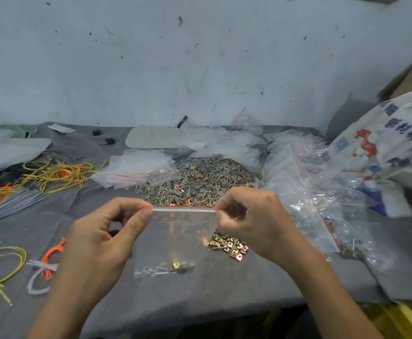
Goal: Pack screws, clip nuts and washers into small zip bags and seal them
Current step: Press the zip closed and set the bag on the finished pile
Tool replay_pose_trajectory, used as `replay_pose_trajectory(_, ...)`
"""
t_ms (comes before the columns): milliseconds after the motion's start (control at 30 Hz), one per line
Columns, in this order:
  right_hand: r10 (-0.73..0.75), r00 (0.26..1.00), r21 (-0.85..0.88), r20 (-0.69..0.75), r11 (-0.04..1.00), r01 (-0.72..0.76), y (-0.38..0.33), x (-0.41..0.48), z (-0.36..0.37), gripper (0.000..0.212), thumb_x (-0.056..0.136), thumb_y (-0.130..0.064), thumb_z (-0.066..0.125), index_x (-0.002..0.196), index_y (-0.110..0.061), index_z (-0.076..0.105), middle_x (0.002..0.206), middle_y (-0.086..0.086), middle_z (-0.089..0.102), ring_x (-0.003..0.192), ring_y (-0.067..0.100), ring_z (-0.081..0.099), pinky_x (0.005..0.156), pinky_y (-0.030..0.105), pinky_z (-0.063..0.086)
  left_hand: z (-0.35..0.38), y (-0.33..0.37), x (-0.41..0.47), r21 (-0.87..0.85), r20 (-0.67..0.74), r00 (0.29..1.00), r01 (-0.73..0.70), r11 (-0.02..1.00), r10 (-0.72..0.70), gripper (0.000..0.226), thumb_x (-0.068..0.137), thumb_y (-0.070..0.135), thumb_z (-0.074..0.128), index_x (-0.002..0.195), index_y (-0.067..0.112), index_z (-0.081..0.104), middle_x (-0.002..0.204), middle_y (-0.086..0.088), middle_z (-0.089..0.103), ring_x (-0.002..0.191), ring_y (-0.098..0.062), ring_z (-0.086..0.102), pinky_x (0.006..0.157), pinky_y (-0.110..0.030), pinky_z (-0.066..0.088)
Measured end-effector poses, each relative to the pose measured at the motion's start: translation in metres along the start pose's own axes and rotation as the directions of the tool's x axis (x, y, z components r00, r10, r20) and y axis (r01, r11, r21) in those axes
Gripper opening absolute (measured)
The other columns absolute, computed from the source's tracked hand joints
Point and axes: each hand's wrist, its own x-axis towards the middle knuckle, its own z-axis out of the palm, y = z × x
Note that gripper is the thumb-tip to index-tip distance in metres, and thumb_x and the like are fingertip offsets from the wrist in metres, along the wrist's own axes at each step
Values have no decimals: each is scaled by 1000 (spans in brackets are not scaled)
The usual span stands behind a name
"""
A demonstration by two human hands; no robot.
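Left grip [107, 231] and right grip [253, 216] each pinch one end of the small zip bag [180, 236] at its red-lined top, holding it over the grey surface [224, 285]. A clip nut [179, 267] and screws [148, 271] lie in its bottom; the loose hardware pile [200, 177] sits behind.

One left hand [97, 243], one right hand [256, 221], one zip bag [183, 231], one hardware heap [200, 177], one printed sack [383, 143]
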Motion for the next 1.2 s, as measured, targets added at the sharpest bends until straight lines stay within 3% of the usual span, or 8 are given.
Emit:
replay_pose_trajectory(267, 200, 971, 41, -129, 980, -197, 19, -31, -16, 18, 80, -10, 72, 72, -24, 66, 71, -15, 65, 62, 5, 60, 56, 14, 42, 4, -5, 5, -221, -31, 993, 101, 970, -111, 8, 91, 32, 57, 89, 35, 65, 87, -1, 70, 66, -12, 70, 48, -24, 56)
replay_pose_trajectory(367, 213, 948, 194, -235, 966, -169, -5, -52, 10, 11, 84, -27, 70, 91, -33, 63, 88, -12, 63, 74, 12, 63, 57, 17, 46, 24, 5, 1, -171, 66, 995, 80, 982, -70, 18, 97, 52, 55, 92, 36, 59, 91, 2, 73, 72, -16, 72, 52, -29, 58)
replay_pose_trajectory(500, 397, 843, 392, -363, 886, -249, -26, -78, 43, 89, 61, -55, 89, 137, -49, 41, 136, -24, 49, 122, 6, 55, 59, 19, 55, 46, 16, -2, -95, 85, 996, 41, 995, -33, 16, 93, 53, 50, 94, 39, 56, 83, 11, 75, 72, -7, 72, 53, -25, 57)
replay_pose_trajectory(567, 570, 780, 565, -256, 744, -358, -25, -86, 45, 109, 46, -62, 94, 138, -59, 35, 140, -33, 48, 128, -4, 51, 65, 26, 59, 55, 22, -2, -197, 94, 994, 69, 978, -52, 10, 92, 48, 52, 91, 40, 57, 81, 6, 75, 70, -12, 73, 51, -26, 56)
replay_pose_trajectory(667, 590, 806, 709, 48, 549, -443, -15, -90, 51, 84, 51, -44, 95, 123, -52, 54, 122, -14, 67, 102, 7, 70, 63, 40, 61, 76, 35, -6, -456, 157, 980, 182, 871, -123, 9, 92, 37, 57, 84, 34, 60, 78, -9, 75, 64, -23, 72, 51, -27, 55)
replay_pose_trajectory(767, 521, 845, 706, 120, 553, -442, -5, -89, 41, 51, 69, -53, 84, 103, -17, 71, 72, 6, 64, 63, 33, 65, 43, 29, 50, 98, 43, -10, -554, 219, 968, 229, 800, -125, 6, 92, 34, 62, 87, 33, 63, 82, -13, 75, 70, -26, 73, 55, -30, 58)
replay_pose_trajectory(967, 600, 756, 321, -263, 793, -517, 64, -79, -57, 45, 76, -69, 61, 82, -25, 70, 55, 1, 59, 43, 15, 56, 38, 21, 39, 86, 11, -15, -427, 198, 972, 202, 881, -127, 17, 92, 46, 63, 108, 49, 61, 102, 5, 76, 93, -12, 72, 69, -22, 56)
replay_pose_trajectory(1200, 759, 534, 44, -372, 589, -807, 198, -66, -140, 31, 91, -39, 70, 77, -12, 68, 57, 6, 60, 54, 24, 53, 52, 34, 45, 72, -66, -21, -303, 49, 904, 419, 856, -425, 24, 99, 4, 55, 96, 22, 70, 81, 0, 76, 69, -12, 70, 64, -34, 52)
